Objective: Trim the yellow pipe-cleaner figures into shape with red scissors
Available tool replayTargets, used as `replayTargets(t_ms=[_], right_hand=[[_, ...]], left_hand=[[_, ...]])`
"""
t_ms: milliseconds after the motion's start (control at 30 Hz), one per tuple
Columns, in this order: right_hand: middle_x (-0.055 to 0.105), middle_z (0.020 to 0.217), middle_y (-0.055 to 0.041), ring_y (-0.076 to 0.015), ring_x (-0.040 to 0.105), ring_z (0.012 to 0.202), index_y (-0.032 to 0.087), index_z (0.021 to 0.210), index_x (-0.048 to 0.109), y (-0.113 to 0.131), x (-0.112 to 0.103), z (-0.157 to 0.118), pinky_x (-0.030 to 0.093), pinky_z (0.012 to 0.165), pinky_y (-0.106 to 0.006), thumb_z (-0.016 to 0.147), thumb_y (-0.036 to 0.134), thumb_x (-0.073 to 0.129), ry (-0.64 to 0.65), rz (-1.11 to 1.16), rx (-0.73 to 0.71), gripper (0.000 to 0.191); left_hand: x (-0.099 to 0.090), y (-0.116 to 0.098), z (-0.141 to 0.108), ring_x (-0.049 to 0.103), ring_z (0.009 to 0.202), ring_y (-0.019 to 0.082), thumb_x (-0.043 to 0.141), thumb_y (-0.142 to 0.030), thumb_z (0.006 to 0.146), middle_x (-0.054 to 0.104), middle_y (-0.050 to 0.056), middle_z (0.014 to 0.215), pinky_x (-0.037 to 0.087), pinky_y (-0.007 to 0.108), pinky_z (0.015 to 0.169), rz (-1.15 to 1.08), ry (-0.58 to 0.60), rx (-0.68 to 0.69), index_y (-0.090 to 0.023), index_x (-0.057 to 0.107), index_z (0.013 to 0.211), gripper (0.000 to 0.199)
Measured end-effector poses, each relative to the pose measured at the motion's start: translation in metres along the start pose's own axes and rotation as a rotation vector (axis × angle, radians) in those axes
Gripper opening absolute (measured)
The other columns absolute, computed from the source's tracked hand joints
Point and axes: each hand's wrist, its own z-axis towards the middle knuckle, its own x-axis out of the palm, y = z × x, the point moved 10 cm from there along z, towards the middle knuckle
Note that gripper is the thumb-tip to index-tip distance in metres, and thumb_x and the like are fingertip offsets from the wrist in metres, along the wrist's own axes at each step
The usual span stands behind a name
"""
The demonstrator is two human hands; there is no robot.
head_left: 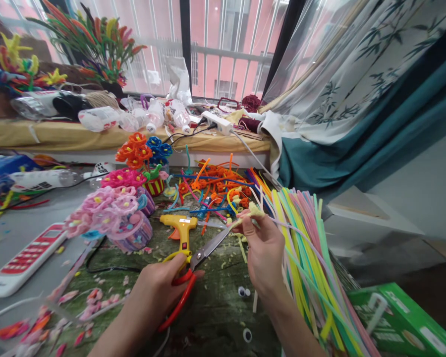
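Observation:
My left hand (159, 282) is closed round the red and yellow handles of a pair of scissors (211, 248). Their blades point up and to the right, with the tips at a pale yellow pipe cleaner piece (255, 210). That fuzzy piece is pinched between the fingers of my right hand (262, 248). Just behind the scissors lies a yellow glue gun (182, 225). Small yellow clippings are scattered beneath the blades. Whether the blades touch the piece is hard to make out.
Bundled pastel pipe cleaners (301, 238) lie to the right, beside a green box (405, 317). Orange pipe cleaner pieces (215, 183) are heaped behind. Pink pipe cleaner flowers (100, 208) in a striped pot and a white remote-like object (26, 258) are on the left. Googly eyes (247, 335) lie in front.

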Motion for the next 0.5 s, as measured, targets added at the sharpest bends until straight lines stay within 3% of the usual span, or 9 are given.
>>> replayTargets(t_ms=[267,500], right_hand=[[0.071,0.075,0.0023,-0.0121,0.065,0.065,0.02,0.081,0.071,0.002,-0.001,0.001,0.054,0.064,-0.026,0.082,0.033,0.075,-0.028,-0.005,0.013,0.014],[0.069,0.067,0.0021,-0.0138,0.064,0.062,0.018,0.081,0.069,0.002,-0.004,0.001,0.053,0.064,-0.029,0.081,0.035,0.074,-0.037,-0.079,0.005,0.017]], left_hand=[[0.001,0.015,-0.004,0.041,0.042,0.01,0.058,-0.039,0.088,0.045,-0.01,0.053,0.029,0.02,0.045,-0.044,0.017,-0.121,-0.023,0.048,0.072,0.025],[0.014,0.031,-0.006,0.051,0.053,0.013,0.061,-0.032,0.076,0.055,-0.006,0.063,0.035,0.021,0.053,-0.124,0.179,-0.358,-0.024,0.047,0.07,0.017]])
